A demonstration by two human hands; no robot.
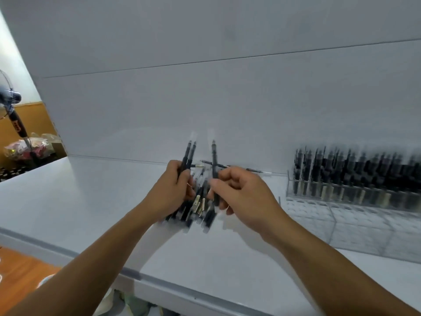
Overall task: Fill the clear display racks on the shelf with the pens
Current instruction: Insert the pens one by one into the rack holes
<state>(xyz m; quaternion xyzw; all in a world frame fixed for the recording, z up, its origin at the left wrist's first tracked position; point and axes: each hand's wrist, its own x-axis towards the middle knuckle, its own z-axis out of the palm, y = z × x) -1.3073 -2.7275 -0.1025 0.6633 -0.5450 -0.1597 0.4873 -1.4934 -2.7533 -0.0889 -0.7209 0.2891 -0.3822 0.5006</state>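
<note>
My left hand (173,190) grips two black pens (189,156) that point up and away. My right hand (246,192) pinches one black pen (213,160), held nearly upright. Below and between both hands lies a loose pile of black pens (200,210) on the white shelf (91,201). To the right stands a clear display rack (355,220); its back rows hold several black pens (355,169), while the front rows of holes look empty. The picture is blurred by motion.
The shelf's white back wall (227,99) rises behind the pens. A few single pens (237,167) lie along the wall's foot. The shelf's front edge (141,274) runs diagonally below my arms. A standing fan (11,106) and bags are at the far left.
</note>
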